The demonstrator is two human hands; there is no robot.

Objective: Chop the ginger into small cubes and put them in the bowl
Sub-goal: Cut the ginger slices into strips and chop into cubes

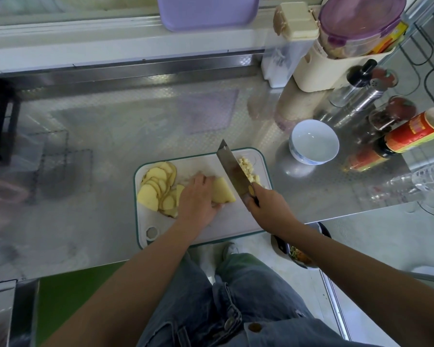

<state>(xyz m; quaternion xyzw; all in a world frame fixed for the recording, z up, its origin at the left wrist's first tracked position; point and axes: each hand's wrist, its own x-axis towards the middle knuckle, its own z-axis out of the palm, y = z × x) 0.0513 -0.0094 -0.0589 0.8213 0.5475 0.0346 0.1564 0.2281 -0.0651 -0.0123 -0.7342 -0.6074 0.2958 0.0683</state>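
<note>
Bowl [313,142] right-behind cutting board [246,221]

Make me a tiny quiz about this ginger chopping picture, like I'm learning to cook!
1. True or false: the bowl is empty.
2. Which hand grips the knife? A left, B right.
3. Fill in: the left hand holds down a stack of ginger ____.
Key: 1 true; 2 B, the right hand; 3 slices.

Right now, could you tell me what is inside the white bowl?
Nothing shows inside the bowl: only its bare white bottom. The ginger cubes lie on the cutting board, partly covered by the knife.
</note>
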